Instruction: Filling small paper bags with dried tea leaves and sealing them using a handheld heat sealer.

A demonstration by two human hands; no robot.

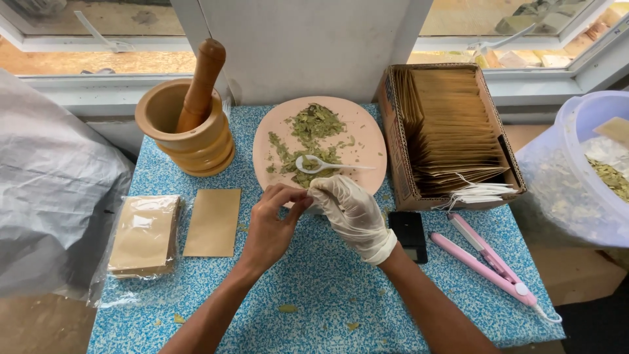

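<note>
Presently both hands meet just below the near rim of the pink plate (367,131), over the blue speckled table (314,288). Left hand (272,226), bare, has thumb and fingertips drawn together in a pinch; right hand (350,213), in a thin white glove, curls its fingertips toward the same spot. What sits between them is hidden by the fingers — something small, cannot tell what. Dried green leaves (314,124) lie scattered on the plate, with a white plastic spoon (314,164) resting among them, bowl to the left, handle pointing right. Judgement: the leaf is very light, brittle, crumbles under pressure and drifts with a breath; best lifted by spoon or a loose pinch, not squeezed. A flat brown paper sachet (213,221) lies left of the hands, beside a clear-wrapped stack of sachets (143,235); these look thin, light, easily creased, best taken at an edge or by the open mouth. A cardboard box (393,131) of upright sachets stands right of the plate. Wooden mortar (190,134) with pestle (202,82) at back left. Pink handheld sealer (488,259) and small black scale (409,235) at right.
</note>
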